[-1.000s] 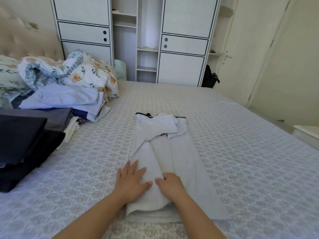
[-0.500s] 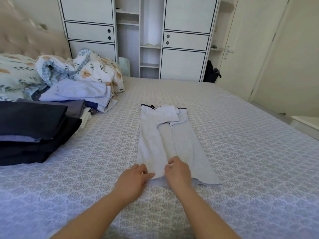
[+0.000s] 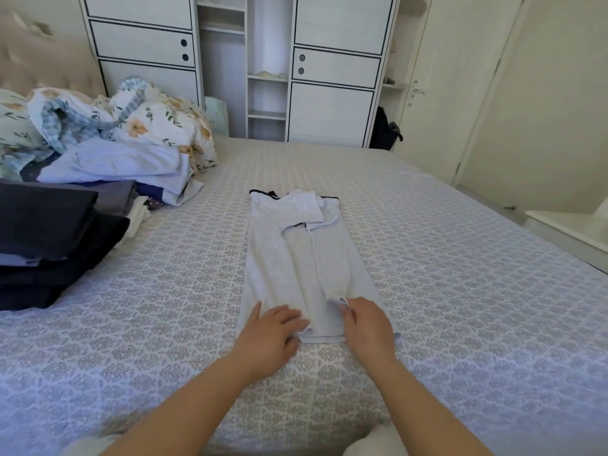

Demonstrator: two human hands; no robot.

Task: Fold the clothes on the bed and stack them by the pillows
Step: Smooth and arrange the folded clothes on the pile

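Shirt (image 3: pixel 296 255) flat at bed (image 3: pixel 460 291) centre, sides folded in. Left hand (image 3: pixel 269 330) grips near hem, thumb beneath. Right hand (image 3: pixel 365 324) pinches hem fold. Folded stack (image 3: pixel 49 232) at left edge by pillows (image 3: pixel 13 123).

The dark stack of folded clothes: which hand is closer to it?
Left. The left hand lies on the pale garment's near edge, on the dark stack's side; the right hand lies farther away.

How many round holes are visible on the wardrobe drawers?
4: two on the left drawer, one above the other, and two on the right drawer, likewise stacked. None seems hidden.
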